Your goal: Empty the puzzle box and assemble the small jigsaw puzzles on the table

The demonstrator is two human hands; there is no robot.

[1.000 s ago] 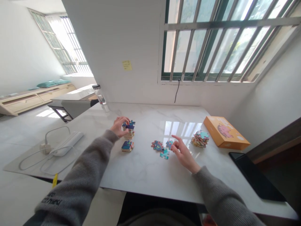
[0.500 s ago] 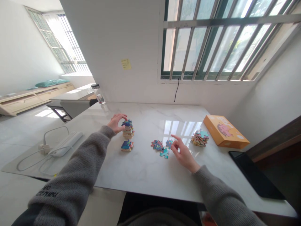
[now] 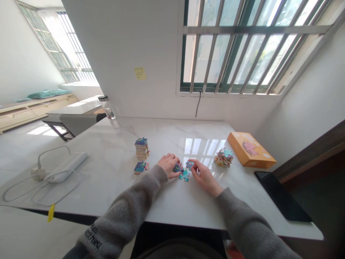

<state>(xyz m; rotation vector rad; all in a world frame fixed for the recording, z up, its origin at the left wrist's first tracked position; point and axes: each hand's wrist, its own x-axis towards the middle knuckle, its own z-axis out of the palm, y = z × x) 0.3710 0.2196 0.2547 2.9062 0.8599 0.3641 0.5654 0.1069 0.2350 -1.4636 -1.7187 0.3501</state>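
A few loose colourful puzzle pieces lie on the white marble table in front of me. My left hand rests on their left side, fingers curled onto a piece. From the right, my right hand meets them, its fingertips pinching a blue piece. A tall stack of puzzle pieces stands to the left, with a short stack just in front of it. Another pile of pieces sits to the right.
An orange puzzle box lies at the right near the wall. A black tablet lies at the right front edge. A white power strip with cable is at the left. A clear bottle stands at the table's far left corner.
My left hand has left the tall stack and moved right to the loose pieces in the middle. The right hand stayed by those pieces. The view shifted slightly.
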